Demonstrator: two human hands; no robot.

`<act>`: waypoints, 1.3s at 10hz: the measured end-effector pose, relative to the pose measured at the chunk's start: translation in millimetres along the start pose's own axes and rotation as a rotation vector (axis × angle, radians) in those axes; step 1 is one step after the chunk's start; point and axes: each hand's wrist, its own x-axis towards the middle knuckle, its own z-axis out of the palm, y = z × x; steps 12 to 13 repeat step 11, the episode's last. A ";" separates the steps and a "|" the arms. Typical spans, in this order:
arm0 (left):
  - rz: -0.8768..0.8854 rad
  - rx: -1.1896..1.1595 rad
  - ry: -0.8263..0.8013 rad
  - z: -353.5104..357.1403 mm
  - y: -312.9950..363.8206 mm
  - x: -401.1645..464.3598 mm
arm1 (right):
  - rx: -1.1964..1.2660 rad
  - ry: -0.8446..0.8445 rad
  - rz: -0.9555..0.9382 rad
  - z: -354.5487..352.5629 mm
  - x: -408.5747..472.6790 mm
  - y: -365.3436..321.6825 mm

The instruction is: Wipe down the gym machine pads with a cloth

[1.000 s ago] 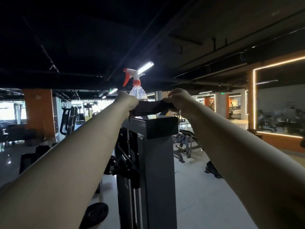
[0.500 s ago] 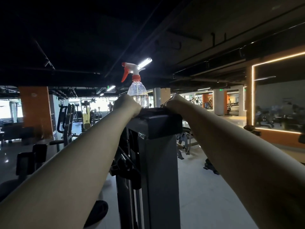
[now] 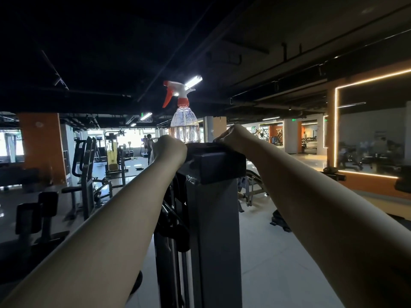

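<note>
A tall grey gym machine column (image 3: 213, 230) rises in the middle of the view, topped by a darker boxy cap (image 3: 219, 166). No brand, label or readable writing shows on it; a small pale mark near the cap's lower left corner is too blurred to read. Both bare forearms reach forward to the cap from either side. A dark cloth (image 3: 201, 146) lies flat along the top of the cap, stretched between the two hands. The left hand (image 3: 170, 148) sits at the cloth's left end as a closed fist, knuckles facing away; whether its fingers actually hold the cloth cannot be told. The right hand (image 3: 233, 136) rests on the cloth's right end with curled fingers pinching its edge. Just behind the cloth, between the hands, a clear spray bottle (image 3: 184, 127) stands upright on the cap, part filled with clear liquid, with a white head and a red trigger and collar; it bears no label. Far off, small green signs glow near the ceiling, too small to read.
</note>
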 end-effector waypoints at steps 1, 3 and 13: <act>0.122 0.042 0.187 -4.7 0.3 -8.2 | 0.205 0.028 -0.027 -3.4 -9.6 -0.6; 0.339 -0.172 -0.065 -4.5 10.3 -40.6 | 0.356 -0.156 -0.001 -9.3 -33.5 4.8; 0.469 -0.291 0.313 -7.1 14.4 -107.3 | 0.683 0.352 0.673 -51.4 -231.6 133.9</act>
